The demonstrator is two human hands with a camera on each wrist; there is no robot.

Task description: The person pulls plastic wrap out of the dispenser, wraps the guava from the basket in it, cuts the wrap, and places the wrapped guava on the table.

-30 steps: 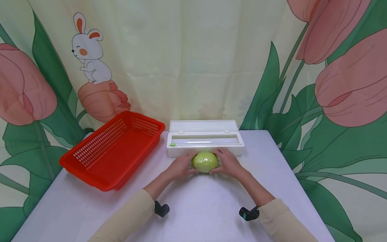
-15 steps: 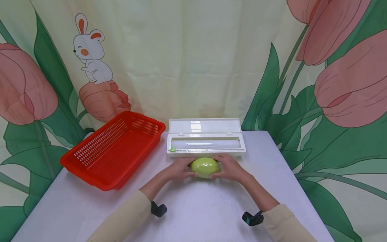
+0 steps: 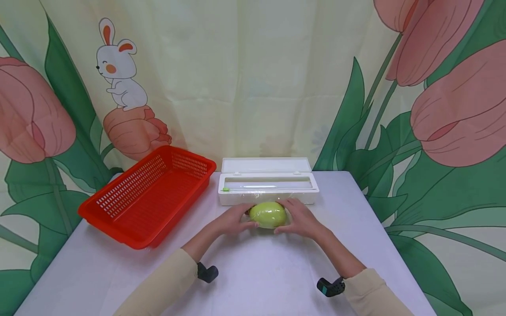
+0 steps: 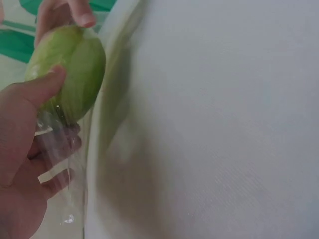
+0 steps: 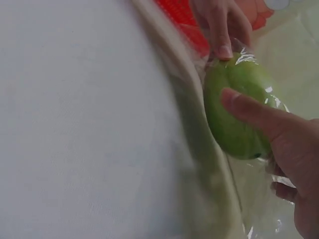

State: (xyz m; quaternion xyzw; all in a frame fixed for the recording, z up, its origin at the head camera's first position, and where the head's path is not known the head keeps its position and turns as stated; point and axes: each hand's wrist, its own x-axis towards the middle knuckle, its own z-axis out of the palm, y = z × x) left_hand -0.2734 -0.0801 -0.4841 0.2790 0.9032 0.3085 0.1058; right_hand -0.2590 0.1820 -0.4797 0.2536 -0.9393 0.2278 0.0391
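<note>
Holding between both hands: a smooth, oval, yellow-green fruit (image 3: 268,215), its shiny surface covered in clear plastic film. Left hand (image 3: 236,219) grips one end, thumb laid along the near side; right hand (image 3: 299,218) grips the other end, its thumb likewise on the near side. The left wrist view shows loose clear plastic film (image 4: 71,194) trailing past the left fingers.

Fruit located just in front of a long white plastic box (image 3: 269,199), over a white cloth-covered table (image 3: 261,272). Box's hinged white lid (image 3: 265,164) stands open; small bright-green slider (image 3: 226,189) at the left end of its front edge.

Compared with half a second ago: box was tipped toward the person, front wall foreshortened, glare on the lid. Now it sits back level, front wall showing tall, glare gone from the lid. Fruit lies slightly closer to the box than then; both hands keep their hold. Red perforated plastic basket (image 3: 154,193), left of the box, unmoved.
</note>
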